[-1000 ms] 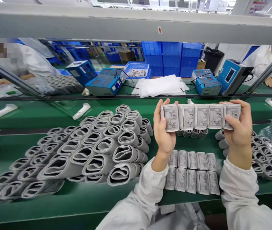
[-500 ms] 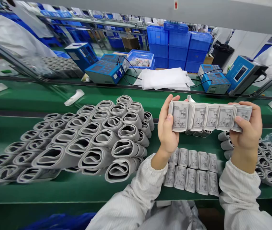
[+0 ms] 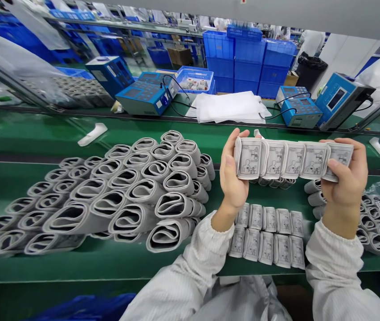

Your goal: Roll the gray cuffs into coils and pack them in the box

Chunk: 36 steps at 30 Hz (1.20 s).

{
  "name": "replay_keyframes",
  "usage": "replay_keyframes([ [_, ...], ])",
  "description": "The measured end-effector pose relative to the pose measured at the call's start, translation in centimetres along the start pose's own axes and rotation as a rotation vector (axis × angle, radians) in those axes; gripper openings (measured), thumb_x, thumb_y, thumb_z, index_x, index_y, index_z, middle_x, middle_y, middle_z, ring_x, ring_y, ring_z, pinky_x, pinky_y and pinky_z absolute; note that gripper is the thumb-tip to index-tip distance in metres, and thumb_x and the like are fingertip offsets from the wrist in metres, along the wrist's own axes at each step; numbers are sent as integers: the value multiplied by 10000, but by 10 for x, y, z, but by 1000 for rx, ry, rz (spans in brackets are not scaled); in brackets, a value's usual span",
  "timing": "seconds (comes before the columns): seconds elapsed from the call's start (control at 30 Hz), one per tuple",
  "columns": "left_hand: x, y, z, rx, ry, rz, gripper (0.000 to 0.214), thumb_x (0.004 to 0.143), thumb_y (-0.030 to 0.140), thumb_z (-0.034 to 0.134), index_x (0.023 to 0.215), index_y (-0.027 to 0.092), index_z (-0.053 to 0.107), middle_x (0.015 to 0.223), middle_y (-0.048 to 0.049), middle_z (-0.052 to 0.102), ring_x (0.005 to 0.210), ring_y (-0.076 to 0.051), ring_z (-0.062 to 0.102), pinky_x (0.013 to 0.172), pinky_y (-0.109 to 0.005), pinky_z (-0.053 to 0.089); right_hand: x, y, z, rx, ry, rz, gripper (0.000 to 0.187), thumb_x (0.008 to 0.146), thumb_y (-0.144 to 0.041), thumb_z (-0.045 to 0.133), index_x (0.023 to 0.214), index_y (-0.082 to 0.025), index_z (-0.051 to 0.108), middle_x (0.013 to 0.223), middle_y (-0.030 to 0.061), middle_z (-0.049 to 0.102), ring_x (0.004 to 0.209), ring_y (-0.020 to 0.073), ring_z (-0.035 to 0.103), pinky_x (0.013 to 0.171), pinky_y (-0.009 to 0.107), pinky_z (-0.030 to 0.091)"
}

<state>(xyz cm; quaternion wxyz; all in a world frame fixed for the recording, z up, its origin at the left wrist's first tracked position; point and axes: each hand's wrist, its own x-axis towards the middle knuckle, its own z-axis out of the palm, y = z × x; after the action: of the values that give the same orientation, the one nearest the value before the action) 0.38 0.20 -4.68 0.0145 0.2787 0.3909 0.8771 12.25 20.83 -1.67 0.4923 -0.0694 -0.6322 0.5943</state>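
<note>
Between my two hands is a row of several folded grey blood pressure cuffs [image 3: 292, 159], held up off the bench with their printed faces toward me. My left hand [image 3: 234, 180] clasps the left end, thumb in front. At the other end, my right hand [image 3: 348, 185] grips the last cuff with its thumb across the print. Below them, two rows of similar folded cuffs [image 3: 266, 247] lie side by side on the green surface. Partly hidden behind the held row are more cuffs [image 3: 276, 182].
A large stack of rolled cuffs [image 3: 143, 189] stands at left, and more rolled cuffs [image 3: 375, 223] lie at right near clear plastic. White pieces [image 3: 92, 134] sit on the green belt [image 3: 149, 129]. Beyond it are blue devices [image 3: 146, 93], white sheets [image 3: 230, 107] and blue crates [image 3: 250, 64].
My hands keep hold of the row, nearly in place. On the belt, the white pieces have shifted left. The view has tilted slightly.
</note>
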Motion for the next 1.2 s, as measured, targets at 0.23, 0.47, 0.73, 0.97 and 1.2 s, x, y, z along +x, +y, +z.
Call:
replay_keyframes([
  [0.23,6,-7,-14,66,-42,35,743,1031,768,677,1659,395,541,1678,-115,618,1599,-461,602,1324,-664,507,-5,-4,1,-120,-51,4,391,799,-436,874,1157,-422,717,1230,64,789,1130,379,760,1010,644,642],
  [0.47,12,-10,-20,110,-33,86,909,918,715,876,1677,395,490,1696,-133,570,1574,-474,626,1334,-683,492,-10,-6,6,-159,-102,-16,404,845,-569,844,1187,-446,667,1269,59,775,1228,432,750,992,719,649],
  [0.73,12,-9,-18,112,-59,118,899,894,695,914,1647,417,510,1702,-124,548,1582,-485,616,1356,-708,451,-12,-13,10,-126,-48,-7,421,790,-551,857,1159,-455,681,1255,55,781,1257,436,732,1127,757,598],
  [0.97,11,-11,-21,141,-63,135,881,925,726,863,1662,421,490,1692,-121,566,1548,-463,654,1338,-686,484,-11,-15,11,-139,-46,31,457,773,-587,861,1152,-448,649,1265,62,774,1247,454,735,1047,762,623],
  [1.2,13,-12,-23,130,-51,102,910,918,724,866,1678,407,478,1702,-136,557,1575,-485,621,1360,-722,432,-13,-12,10,-137,-62,28,482,784,-620,844,1191,-452,648,1285,72,774,1236,461,733,972,746,636],
])
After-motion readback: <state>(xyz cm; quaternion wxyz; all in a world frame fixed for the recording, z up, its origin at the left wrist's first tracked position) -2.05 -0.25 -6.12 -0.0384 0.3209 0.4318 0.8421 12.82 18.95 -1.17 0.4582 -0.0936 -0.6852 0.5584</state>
